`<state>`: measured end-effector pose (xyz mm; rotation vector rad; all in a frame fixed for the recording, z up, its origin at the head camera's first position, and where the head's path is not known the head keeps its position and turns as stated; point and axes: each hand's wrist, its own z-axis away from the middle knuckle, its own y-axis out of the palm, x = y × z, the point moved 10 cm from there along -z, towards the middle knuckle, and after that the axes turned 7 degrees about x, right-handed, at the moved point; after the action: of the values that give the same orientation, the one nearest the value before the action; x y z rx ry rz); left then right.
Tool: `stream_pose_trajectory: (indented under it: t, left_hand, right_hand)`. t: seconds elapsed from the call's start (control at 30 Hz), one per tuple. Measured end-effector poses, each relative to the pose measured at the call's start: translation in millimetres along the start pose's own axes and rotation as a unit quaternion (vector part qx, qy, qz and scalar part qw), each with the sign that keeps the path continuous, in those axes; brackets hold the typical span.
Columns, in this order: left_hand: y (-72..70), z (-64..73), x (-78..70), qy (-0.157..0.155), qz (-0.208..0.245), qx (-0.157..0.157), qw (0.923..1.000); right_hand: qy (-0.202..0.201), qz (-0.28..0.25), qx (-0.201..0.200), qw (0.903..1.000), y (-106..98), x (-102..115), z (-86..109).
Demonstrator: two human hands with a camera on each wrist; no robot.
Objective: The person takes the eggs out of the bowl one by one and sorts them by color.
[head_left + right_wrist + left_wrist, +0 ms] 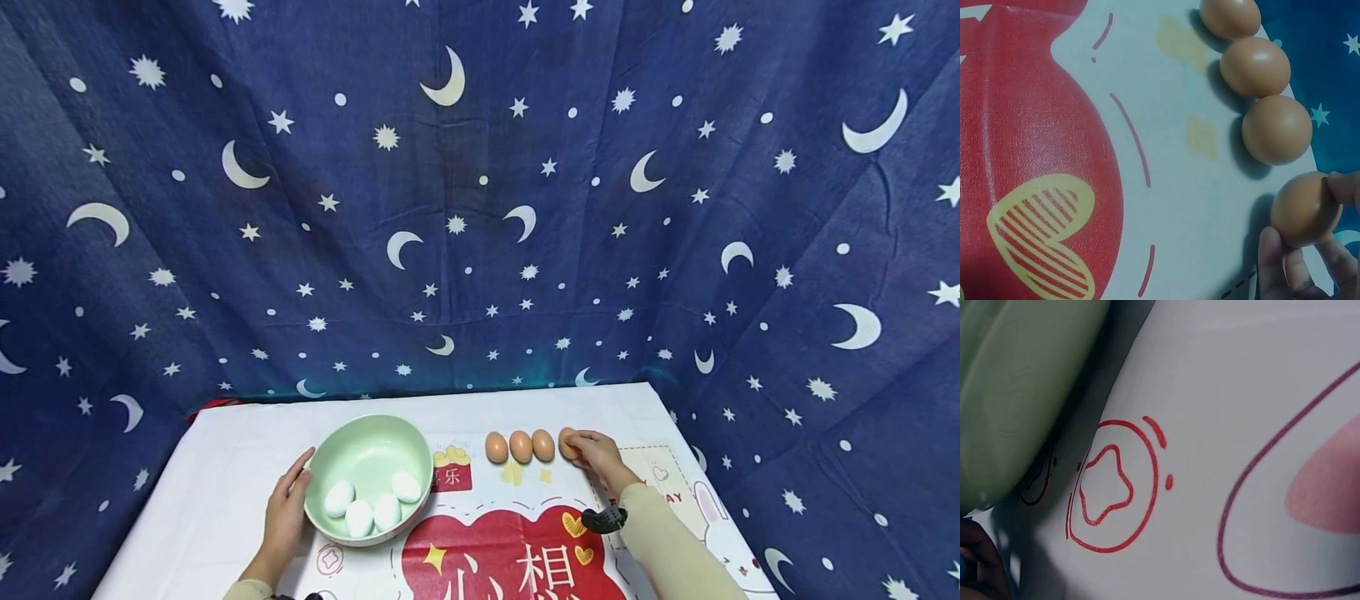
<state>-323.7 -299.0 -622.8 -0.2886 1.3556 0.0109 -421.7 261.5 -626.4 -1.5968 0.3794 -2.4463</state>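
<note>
My right hand (603,460) pinches a brown egg (1305,209) between thumb and fingers, at the right end of a row of brown eggs. The other three, a left egg (496,447), a middle egg (521,447) and a right egg (543,445), stand close together just left of it. Whether the pinched egg touches the table I cannot tell. On the left is a light green bowl (367,433) with several white eggs (359,517) grouped in its near part. My left hand (285,508) rests against the bowl's left side; the left wrist view shows only part of its fingers (982,556).
A white table with a printed cover (495,550) in red and white lies under everything. Its far edge runs just behind the brown eggs. A dark blue curtain (480,208) with moons and stars hangs behind the table and at both sides.
</note>
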Motion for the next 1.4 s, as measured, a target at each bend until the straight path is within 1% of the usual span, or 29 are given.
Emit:
stream_pose_trajectory:
  t: [0.1, 0.33, 0.53, 0.73, 0.87, 1.0, 1.4]
  left_hand:
    - [0.2, 0.0, 0.9, -0.003, 0.002, 0.001, 1.0000]
    - [0.5, 0.3, 1.3, -0.003, -0.005, 0.004, 1.0000]
    - [1.6, 1.5, 1.4, -0.006, -0.005, 0.009, 0.9999]
    - [1.9, 1.6, 1.9, -0.008, -0.001, 0.005, 1.0000]
    - [1.3, 1.2, 2.1, -0.007, 0.002, 0.003, 1.0000]
    - [1.1, 0.8, 1.5, -0.006, -0.002, 0.006, 1.0000]
    - [1.5, 0.2, 0.5, -0.003, -0.013, 0.010, 0.9999]
  right_hand:
    - [0.000, 0.004, 0.003, 1.0000, 0.8, 0.6, -0.9]
    - [0.000, 0.025, -0.005, 0.9997, 0.4, 0.6, -2.5]
    - [-0.004, 0.027, -0.012, 0.9995, 0.4, 1.9, -3.4]
    - [-0.002, 0.036, -0.015, 0.9992, 0.8, 1.4, -2.9]
    - [-0.008, 0.042, -0.016, 0.9990, 1.5, 2.9, -2.1]
    - [-0.008, 0.036, -0.010, 0.9993, 2.7, 4.0, -0.5]
    - [0.009, 0.016, 0.001, 0.9998, 5.0, 1.6, 0.3]
